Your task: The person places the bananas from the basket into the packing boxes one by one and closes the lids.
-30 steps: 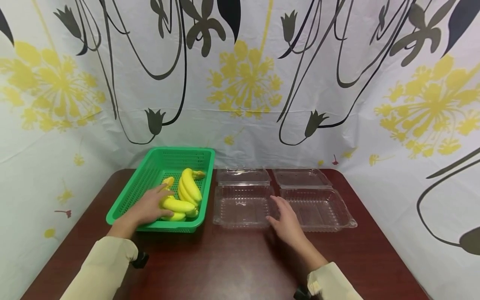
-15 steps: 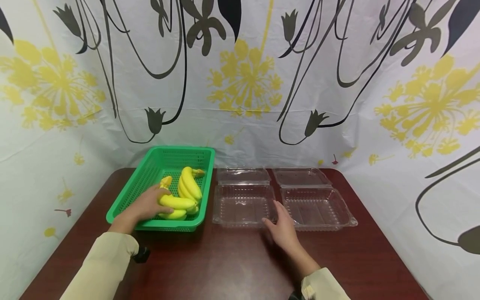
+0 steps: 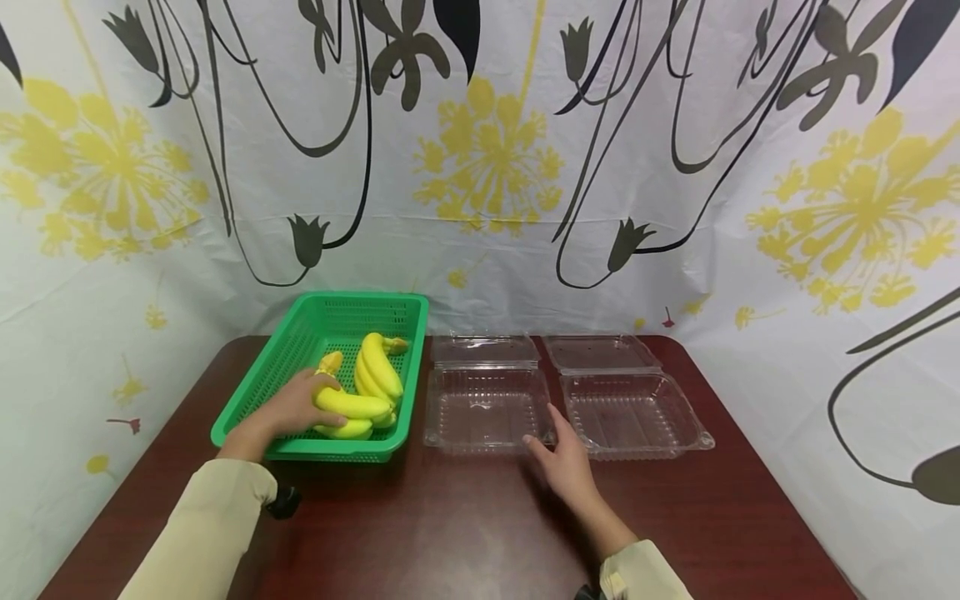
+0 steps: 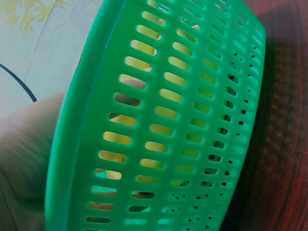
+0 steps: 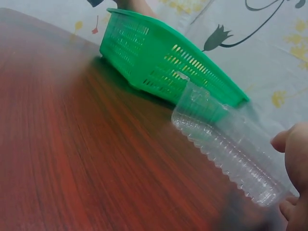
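Note:
My left hand (image 3: pixel 296 406) reaches into the green basket (image 3: pixel 247 417) and grips a bunch of yellow bananas (image 3: pixel 351 404), with fingers over the top and thumb at the near side. A second banana bunch (image 3: pixel 378 367) lies right beside it, toward the basket's right wall. In the left wrist view the basket wall (image 4: pixel 159 110) hides most of the hand, and yellow shows through its slots. My right hand (image 3: pixel 568 467) is at the near right corner of an open clear plastic clamshell box (image 3: pixel 487 408), thumb and fingers spread apart at its edge.
Another open clear clamshell box (image 3: pixel 633 417) stands to the right of the first, both lids folded back toward the wall. A patterned cloth (image 3: pixel 487 275) hangs behind the dark red wooden table (image 3: pixel 450 525). In the right wrist view the basket (image 5: pixel 159 57) stands beyond the clamshell (image 5: pixel 231 154).
My left hand has settled round the banana bunch, its fingers drawn back slightly. The right hand has shifted a little left and nearer along the clamshell's corner.

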A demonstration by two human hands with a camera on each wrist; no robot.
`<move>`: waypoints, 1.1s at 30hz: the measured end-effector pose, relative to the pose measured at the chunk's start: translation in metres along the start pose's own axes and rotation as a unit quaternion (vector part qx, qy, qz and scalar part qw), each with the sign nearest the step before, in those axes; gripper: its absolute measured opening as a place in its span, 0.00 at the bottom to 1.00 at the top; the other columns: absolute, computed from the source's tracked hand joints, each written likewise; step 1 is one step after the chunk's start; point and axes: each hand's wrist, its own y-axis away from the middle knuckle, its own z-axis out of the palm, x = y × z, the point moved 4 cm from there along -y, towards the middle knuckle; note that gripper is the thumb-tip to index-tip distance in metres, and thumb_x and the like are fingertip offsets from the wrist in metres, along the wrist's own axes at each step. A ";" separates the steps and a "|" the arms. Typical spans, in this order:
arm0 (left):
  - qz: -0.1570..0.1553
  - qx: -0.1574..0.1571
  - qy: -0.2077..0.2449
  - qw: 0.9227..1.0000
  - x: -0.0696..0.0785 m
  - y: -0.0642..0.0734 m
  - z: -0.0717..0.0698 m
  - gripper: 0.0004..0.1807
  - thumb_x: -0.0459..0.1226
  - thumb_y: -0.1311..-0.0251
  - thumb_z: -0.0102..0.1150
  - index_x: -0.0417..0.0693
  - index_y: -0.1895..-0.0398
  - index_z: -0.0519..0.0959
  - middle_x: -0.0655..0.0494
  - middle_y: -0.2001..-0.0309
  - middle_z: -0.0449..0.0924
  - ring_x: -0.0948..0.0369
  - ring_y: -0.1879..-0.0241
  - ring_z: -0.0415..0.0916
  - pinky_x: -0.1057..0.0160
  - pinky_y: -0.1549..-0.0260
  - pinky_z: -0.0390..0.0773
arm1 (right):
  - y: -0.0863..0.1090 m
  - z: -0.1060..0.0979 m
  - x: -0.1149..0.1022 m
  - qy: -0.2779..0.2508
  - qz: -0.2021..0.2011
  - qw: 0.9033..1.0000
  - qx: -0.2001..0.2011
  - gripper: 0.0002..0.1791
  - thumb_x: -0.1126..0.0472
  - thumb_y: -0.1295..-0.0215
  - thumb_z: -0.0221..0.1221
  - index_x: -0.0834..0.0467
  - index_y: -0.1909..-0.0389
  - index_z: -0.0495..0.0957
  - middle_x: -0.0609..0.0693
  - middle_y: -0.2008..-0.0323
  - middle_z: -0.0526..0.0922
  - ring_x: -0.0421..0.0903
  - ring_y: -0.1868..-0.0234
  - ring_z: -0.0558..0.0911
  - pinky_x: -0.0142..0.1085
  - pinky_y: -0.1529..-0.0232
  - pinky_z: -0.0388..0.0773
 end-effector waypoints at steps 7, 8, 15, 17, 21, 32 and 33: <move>-0.009 0.035 -0.018 0.999 0.000 0.002 -0.001 0.34 0.52 0.52 0.73 0.38 0.48 0.78 0.28 0.40 0.62 0.37 0.45 0.64 0.40 0.54 0.69 | 0.000 0.001 0.003 -0.018 -0.010 1.000 0.006 0.38 0.60 0.39 0.66 0.68 0.31 0.63 0.68 0.35 0.67 0.65 0.35 0.66 0.57 0.38 0.63; -0.010 0.039 -0.022 0.999 0.001 0.002 -0.002 0.34 0.52 0.52 0.73 0.39 0.48 0.78 0.27 0.40 0.62 0.36 0.45 0.64 0.39 0.54 0.69 | 0.000 0.001 0.003 -0.019 -0.010 1.000 0.006 0.38 0.59 0.39 0.66 0.68 0.31 0.63 0.68 0.35 0.67 0.64 0.35 0.66 0.57 0.38 0.64; -0.014 0.062 -0.048 0.997 0.004 0.005 -0.008 0.36 0.55 0.52 0.72 0.40 0.46 0.77 0.25 0.36 0.57 0.31 0.41 0.61 0.35 0.51 0.67 | 0.000 0.001 0.005 -0.032 -0.010 0.999 0.006 0.39 0.59 0.40 0.67 0.67 0.31 0.62 0.67 0.34 0.67 0.63 0.34 0.66 0.56 0.38 0.64; -0.013 0.069 -0.056 0.996 0.005 0.006 -0.011 0.36 0.55 0.52 0.72 0.40 0.45 0.77 0.26 0.36 0.57 0.31 0.41 0.61 0.34 0.51 0.66 | 0.000 0.001 0.005 -0.033 -0.009 0.999 0.006 0.39 0.59 0.40 0.67 0.67 0.31 0.62 0.67 0.34 0.67 0.63 0.34 0.66 0.56 0.38 0.64; -0.011 0.088 -0.072 0.993 0.008 0.008 -0.016 0.37 0.56 0.52 0.71 0.41 0.44 0.76 0.25 0.34 0.55 0.29 0.41 0.60 0.32 0.51 0.65 | 0.001 0.001 0.006 -0.035 -0.005 0.999 0.004 0.40 0.59 0.40 0.67 0.67 0.30 0.62 0.67 0.34 0.66 0.63 0.34 0.65 0.56 0.38 0.64; 0.009 0.124 -0.081 0.989 0.026 0.006 -0.025 0.39 0.59 0.53 0.71 0.43 0.43 0.76 0.28 0.33 0.53 0.30 0.42 0.61 0.32 0.51 0.65 | 0.002 0.001 0.006 -0.040 -0.007 0.999 0.006 0.39 0.60 0.40 0.67 0.67 0.30 0.62 0.67 0.34 0.66 0.63 0.34 0.65 0.56 0.38 0.64; 0.010 0.127 -0.082 0.989 0.027 0.006 -0.026 0.39 0.59 0.54 0.72 0.44 0.43 0.76 0.29 0.32 0.53 0.30 0.42 0.61 0.32 0.51 0.65 | 0.002 0.001 0.006 -0.041 -0.010 0.999 0.008 0.39 0.60 0.40 0.67 0.68 0.31 0.62 0.67 0.34 0.66 0.64 0.34 0.65 0.56 0.38 0.64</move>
